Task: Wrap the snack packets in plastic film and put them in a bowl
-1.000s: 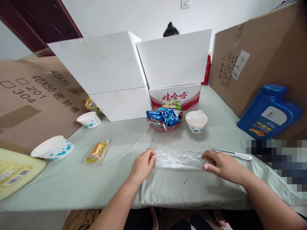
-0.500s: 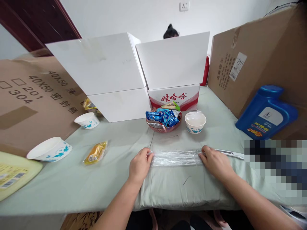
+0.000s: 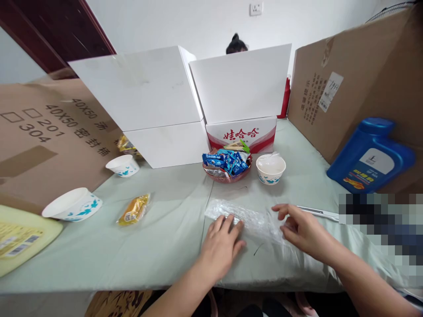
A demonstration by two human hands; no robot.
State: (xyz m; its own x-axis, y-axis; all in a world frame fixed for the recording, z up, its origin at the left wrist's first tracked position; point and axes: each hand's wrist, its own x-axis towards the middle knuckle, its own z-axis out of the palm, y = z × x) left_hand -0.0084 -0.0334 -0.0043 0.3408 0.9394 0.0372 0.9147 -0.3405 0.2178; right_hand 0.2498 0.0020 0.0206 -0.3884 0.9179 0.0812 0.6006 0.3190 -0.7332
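Clear plastic lies slantwise on the table. My left hand rests spread on it, gripping nothing; whether my half-curled right hand pinches its right end, I can't tell. Thin and slack, it could bunch up if my palm drags.

A strip of clear plastic film is laid out on the pale green tablecloth, toward the near side. Its shape is long and narrow, and it is set aslant, with the left end farther away and the right end nearer. The surface is finely crinkled and marked by whitish glints, brightest at the left; the green is seen through it. Part of the near edge is hidden, and the right end is too faint to be traced exactly.
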